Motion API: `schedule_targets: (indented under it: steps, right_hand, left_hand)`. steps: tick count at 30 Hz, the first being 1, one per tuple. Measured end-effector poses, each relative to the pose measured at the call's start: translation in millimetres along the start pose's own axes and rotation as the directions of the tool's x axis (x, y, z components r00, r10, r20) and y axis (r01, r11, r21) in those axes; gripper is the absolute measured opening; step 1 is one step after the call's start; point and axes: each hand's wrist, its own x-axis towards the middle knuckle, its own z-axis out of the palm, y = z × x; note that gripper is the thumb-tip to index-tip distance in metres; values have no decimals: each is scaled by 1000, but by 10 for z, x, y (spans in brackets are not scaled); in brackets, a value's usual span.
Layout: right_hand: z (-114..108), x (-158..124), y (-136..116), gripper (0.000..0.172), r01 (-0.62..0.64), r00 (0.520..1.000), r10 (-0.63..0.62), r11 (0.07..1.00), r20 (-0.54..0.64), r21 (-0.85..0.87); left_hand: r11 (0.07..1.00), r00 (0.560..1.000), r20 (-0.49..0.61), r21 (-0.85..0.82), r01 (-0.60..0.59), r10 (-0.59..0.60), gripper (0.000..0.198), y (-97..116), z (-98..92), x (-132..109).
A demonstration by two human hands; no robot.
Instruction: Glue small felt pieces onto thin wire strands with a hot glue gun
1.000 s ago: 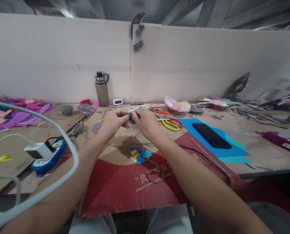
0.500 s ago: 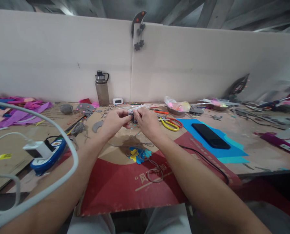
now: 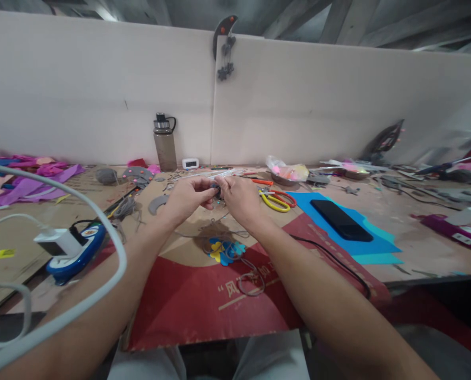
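My left hand (image 3: 190, 198) and my right hand (image 3: 237, 198) meet above the cardboard, thumbs and fingers pinched close together. Between their fingertips is a small dark grey piece (image 3: 216, 187), mostly hidden, so its kind cannot be made out. Grey string (image 3: 252, 285) lies in loops on the red part of the cardboard below. Blue, yellow and turquoise paper shapes (image 3: 224, 252) lie beneath the hands, with string across them. Just right of my right hand are scissors with yellow and red handles (image 3: 277, 203). A grey crescent (image 3: 158, 203) lies by my left wrist.
A white cable (image 3: 119, 264) arches across the near left, over a blue power strip (image 3: 77, 253). A black phone (image 3: 340, 220) rests on blue sheets (image 3: 378, 248) at the right. A bottle (image 3: 165, 145) stands by the white partition (image 3: 101, 89). At the far right is a purple-handled tool (image 3: 453, 231).
Both hands stay together in nearly the same place, with slight finger movement around the small dark piece. The view has shifted very slightly.
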Motion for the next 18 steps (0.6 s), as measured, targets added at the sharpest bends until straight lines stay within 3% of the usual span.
schedule_targets:
  steps: [9, 18]
  right_hand:
    - [-2, -8, -7, 50, -22, 999, 23, 999, 27, -44]
    - [39, -10, -38, 55, 5, 999, 1, 993, 54, -120]
  left_hand:
    - [1000, 1000, -25, 17, -6, 7, 20, 8, 22, -16]
    - [1000, 997, -77, 22, 12, -11, 8, 1, 56, -24]
